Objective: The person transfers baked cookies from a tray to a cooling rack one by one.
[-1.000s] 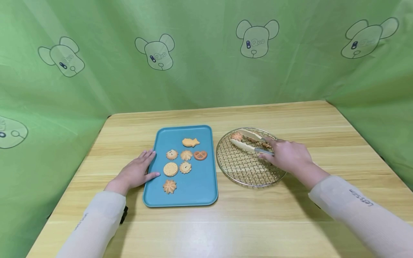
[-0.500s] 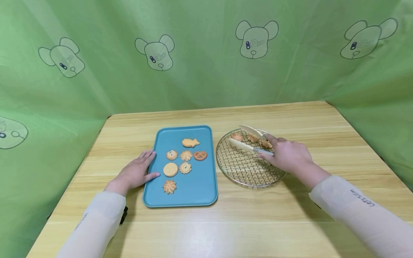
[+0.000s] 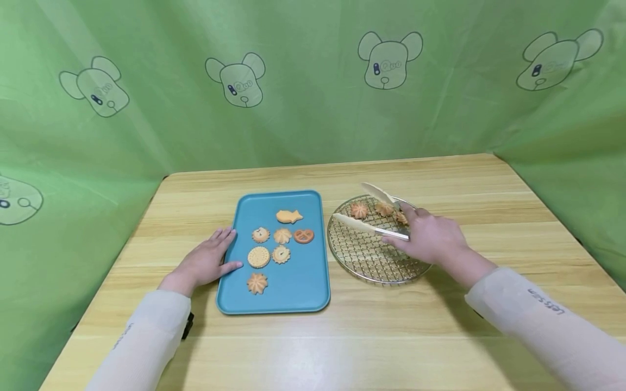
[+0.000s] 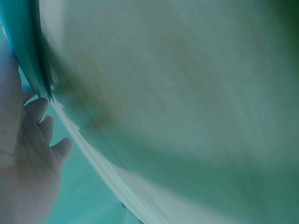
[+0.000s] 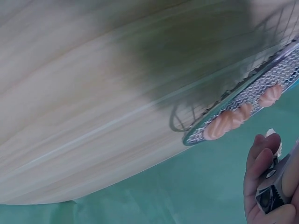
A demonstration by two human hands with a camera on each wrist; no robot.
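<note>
My right hand point(image 3: 432, 236) grips a pair of tongs point(image 3: 357, 223) with pale tips and metal handles. Its arms are spread wide over a round wire cooling rack point(image 3: 371, 260). Three swirled cookies lie along the rack's far side: a pinkish one point(image 3: 359, 210), a brown one point(image 3: 383, 209) and another point(image 3: 402, 218) partly behind the fingers. Seen from above, the pinkish cookie lies between the tong tips, apart from both. At the blue tray point(image 3: 298, 296), my left hand point(image 3: 205, 260) rests on the left rim, fingers extended and thumb over the edge.
Several cookies lie on the tray, among them a fish-shaped one point(image 3: 289, 216), a pretzel point(image 3: 304, 235) and a round one point(image 3: 258, 257). Tray and rack stand side by side on a wooden table point(image 3: 371, 336). Green curtains point(image 3: 313, 108) hang behind and at both sides.
The tongs' arms have spread apart and away from the pinkish cookie, which they flanked closely a second ago; it stays on the rack. My left hand and the tray have not moved.
</note>
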